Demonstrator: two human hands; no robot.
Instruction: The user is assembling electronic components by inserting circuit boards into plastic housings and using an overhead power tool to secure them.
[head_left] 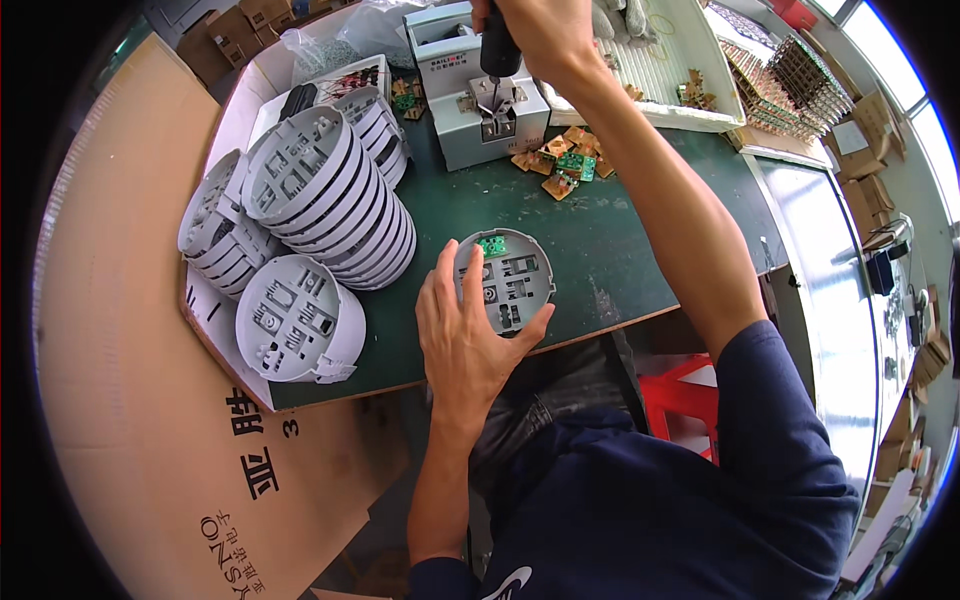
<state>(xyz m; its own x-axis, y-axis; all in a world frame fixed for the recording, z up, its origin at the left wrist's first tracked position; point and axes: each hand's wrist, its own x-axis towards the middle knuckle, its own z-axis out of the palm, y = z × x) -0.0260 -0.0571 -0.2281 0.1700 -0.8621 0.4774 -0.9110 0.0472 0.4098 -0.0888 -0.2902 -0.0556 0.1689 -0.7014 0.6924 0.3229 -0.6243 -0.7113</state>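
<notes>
My left hand (463, 325) grips a round grey plastic housing (516, 290) lying on the green bench. A finger of it rests by a small green circuit board (491, 246) at the housing's far rim. Up at the top, my right hand (545, 35) is wrapped round a black power screwdriver (499, 52), held upright. The screwdriver's bit points down into the front of a grey screw feeder (470, 100); whether a screw is on the tip is too small to see. Several small circuit boards (568, 160) lie loose right of the feeder.
Stacks of grey housings (340, 200) stand at the left, a single housing (300, 318) before them. A white foam tray (680, 70) lies at the back right, near a pile of board panels (800, 85). A large cardboard sheet (130, 300) borders the bench; a red stool (680, 400) stands below.
</notes>
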